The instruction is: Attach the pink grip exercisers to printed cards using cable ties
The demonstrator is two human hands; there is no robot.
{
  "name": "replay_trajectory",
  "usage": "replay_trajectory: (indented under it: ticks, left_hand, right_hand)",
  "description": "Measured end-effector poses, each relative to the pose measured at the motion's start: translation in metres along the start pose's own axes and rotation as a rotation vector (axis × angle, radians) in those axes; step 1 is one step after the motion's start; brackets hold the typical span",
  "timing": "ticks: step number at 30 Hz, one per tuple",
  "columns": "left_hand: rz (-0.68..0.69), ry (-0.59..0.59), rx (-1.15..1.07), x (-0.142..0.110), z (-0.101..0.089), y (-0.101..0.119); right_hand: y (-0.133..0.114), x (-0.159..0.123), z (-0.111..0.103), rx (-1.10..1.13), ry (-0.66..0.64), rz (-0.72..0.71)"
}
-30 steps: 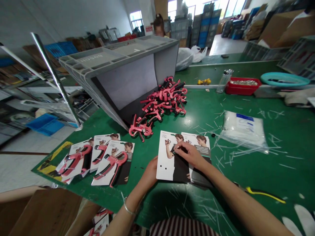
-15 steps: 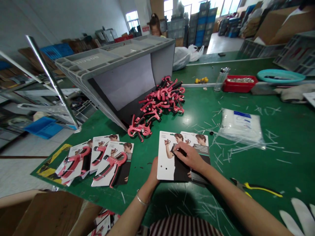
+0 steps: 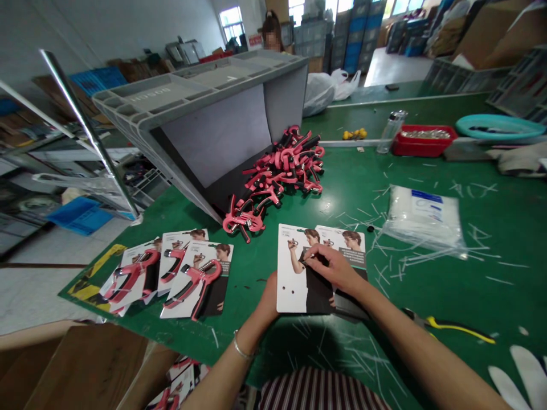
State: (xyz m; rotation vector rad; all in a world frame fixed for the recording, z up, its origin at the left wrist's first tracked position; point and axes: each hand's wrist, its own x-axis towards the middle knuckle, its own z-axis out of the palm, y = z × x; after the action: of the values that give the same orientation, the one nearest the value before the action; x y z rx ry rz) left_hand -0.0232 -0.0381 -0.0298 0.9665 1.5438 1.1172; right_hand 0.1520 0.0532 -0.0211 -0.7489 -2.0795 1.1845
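A printed backing card (image 3: 291, 296) is raised slightly off the table in front of me. My left hand (image 3: 270, 293) grips its lower left side, with the fingers hidden behind it. On the card's face, my right hand (image 3: 331, 266) has thumb and fingertips pinched together near the middle; whatever is between them is too small to make out. Another backing card (image 3: 359, 242) lies partly under the right hand. To the left, several cards carry pink-and-black hand grip strengtheners (image 3: 203, 279). A heap of loose hand grip strengtheners (image 3: 288, 162) spills from a tipped grey crate (image 3: 149, 111).
Yellow-handled pliers (image 3: 461, 329) and a white glove (image 3: 527, 370) lie at the right. Beyond are a bag of white ties (image 3: 425, 219), loose tie strips, a red tray (image 3: 423, 149) and a teal basin (image 3: 498, 118). An open carton (image 3: 81, 364) stands lower left. A person (image 3: 273, 34) is behind the crate.
The view has shifted slightly. My right hand stays pinched at the card's middle, and my left hand keeps its hold on the card.
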Motion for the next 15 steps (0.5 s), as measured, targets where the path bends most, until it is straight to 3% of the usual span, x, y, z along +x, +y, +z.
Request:
replay_trajectory:
  ticks: [3, 7, 12, 15]
  left_hand:
    - [0.135, -0.059, 0.080, -0.014, -0.001, 0.008]
    - [0.263, 0.032, 0.116, -0.016, 0.001, 0.010]
    - [0.117, 0.108, 0.106, -0.011, -0.005, 0.002]
    - [0.050, -0.016, 0.015, -0.011, -0.001, 0.005]
  right_hand:
    - [-0.001, -0.002, 0.003, -0.024, 0.025, -0.042]
    - [-0.001, -0.004, 0.005, -0.063, 0.066, -0.089]
    - [0.004, -0.006, 0.002, -0.085, 0.044, -0.204]
    - [-0.004, -0.006, 0.009, -0.183, 0.052, -0.239]
